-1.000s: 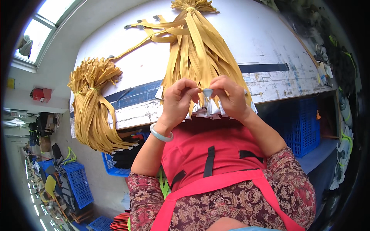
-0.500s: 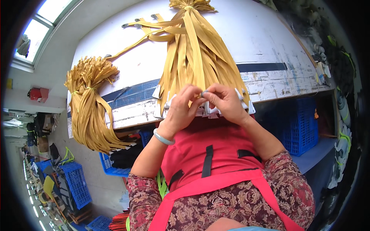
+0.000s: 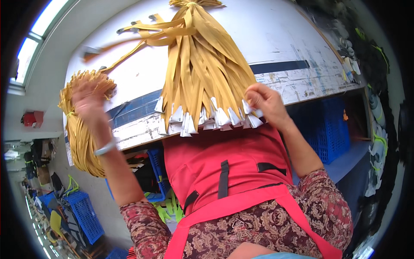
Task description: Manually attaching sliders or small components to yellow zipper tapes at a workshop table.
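Observation:
A large bundle of gold zipper tapes (image 3: 202,64), tied near its far end, fans across the table toward me, with white tabs (image 3: 187,125) on its near ends. At its right near corner, my right hand (image 3: 265,101) is closed with thumb and fingertips together; what they hold, if anything, is hidden. My left hand (image 3: 89,97), smeared by motion, is over a second tied bundle of gold tapes (image 3: 82,142) at the table's left edge. Beyond that hand, a blurred gold tape with a dark end (image 3: 91,55) stretches leftward. More single tapes with small grey end pieces (image 3: 133,30) lie nearby.
The white worktable (image 3: 276,43) has a dark blue strip (image 3: 280,67) along it and a worn front edge. Blue crates sit under the table (image 3: 330,134) and on the floor at left (image 3: 84,211). Dark rolls and cloth (image 3: 345,39) line the right side.
My hands, together over the near ends with a small grey piece between them, have parted. The left swung far left to the second bundle; the right moved right. One loose tape now stretches left.

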`<state>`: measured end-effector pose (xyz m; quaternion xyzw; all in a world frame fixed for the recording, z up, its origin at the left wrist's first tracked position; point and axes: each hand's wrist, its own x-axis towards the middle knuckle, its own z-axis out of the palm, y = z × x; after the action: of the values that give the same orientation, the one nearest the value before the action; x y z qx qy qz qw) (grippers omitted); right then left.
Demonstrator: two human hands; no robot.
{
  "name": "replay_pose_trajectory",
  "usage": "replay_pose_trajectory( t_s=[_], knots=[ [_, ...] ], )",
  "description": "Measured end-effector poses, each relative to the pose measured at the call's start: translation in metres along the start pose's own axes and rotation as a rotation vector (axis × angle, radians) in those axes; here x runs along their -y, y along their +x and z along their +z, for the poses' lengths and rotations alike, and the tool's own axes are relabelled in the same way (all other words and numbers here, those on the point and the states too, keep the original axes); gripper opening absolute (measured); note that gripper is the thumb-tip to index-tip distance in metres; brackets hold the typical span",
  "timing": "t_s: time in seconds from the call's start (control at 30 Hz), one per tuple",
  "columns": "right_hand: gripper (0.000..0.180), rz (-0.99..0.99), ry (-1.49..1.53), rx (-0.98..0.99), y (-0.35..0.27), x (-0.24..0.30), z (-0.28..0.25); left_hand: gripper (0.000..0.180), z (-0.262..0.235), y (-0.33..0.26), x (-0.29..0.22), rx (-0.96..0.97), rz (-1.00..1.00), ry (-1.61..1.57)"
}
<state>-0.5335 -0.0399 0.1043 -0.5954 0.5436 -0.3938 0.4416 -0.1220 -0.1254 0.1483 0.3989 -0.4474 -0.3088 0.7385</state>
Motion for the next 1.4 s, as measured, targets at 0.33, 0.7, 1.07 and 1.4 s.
replay_pose_trajectory(
  t_s=[0.33,0.7,1.07,1.4],
  knots=[
    [0.019,0.033,-0.664,-0.218,0.031,-0.057,-0.028,0.014,0.026,-0.091,0.047,0.559,-0.396,0.194],
    [0.013,0.222,0.084,0.073,0.032,0.016,-0.017,0.039,0.150,-0.150,0.023,0.928,0.322,0.358],
    [0.016,0.233,0.496,0.206,0.029,0.013,0.022,0.025,0.136,-0.155,0.020,0.868,0.054,0.151],
    [0.019,-0.175,0.332,0.388,0.025,0.034,0.043,0.013,0.101,-0.136,0.030,0.750,-0.443,-0.311]
  ],
)
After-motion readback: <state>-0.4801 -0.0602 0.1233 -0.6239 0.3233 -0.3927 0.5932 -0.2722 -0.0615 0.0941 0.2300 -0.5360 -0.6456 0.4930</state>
